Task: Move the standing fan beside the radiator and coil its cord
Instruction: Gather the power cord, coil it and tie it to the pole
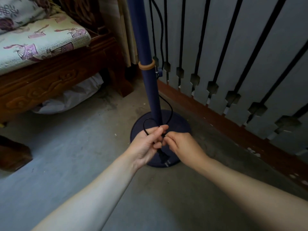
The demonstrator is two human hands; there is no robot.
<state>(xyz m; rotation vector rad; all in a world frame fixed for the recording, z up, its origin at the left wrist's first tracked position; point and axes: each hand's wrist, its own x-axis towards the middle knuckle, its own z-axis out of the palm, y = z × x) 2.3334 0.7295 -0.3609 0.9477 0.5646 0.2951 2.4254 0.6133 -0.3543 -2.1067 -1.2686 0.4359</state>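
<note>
The standing fan's dark blue pole [146,52] rises from its round blue base [181,125] on the concrete floor, close to the grey slatted radiator cover [233,67]; the fan head is out of view. A thin black cord [168,107] hangs down behind the pole and loops over the base. My left hand [146,144] is closed on a small loop of that cord, with the black plug [162,158] dangling below the palm. My right hand [181,145] pinches the cord right beside the left fingers.
A carved wooden bench [55,80] with a flower-patterned cushion [38,40] stands at the left, white plastic bags [73,97] beneath it. A red-brown skirting [233,129] runs under the grey cover. Another dark wooden piece [13,154] sits at the left edge.
</note>
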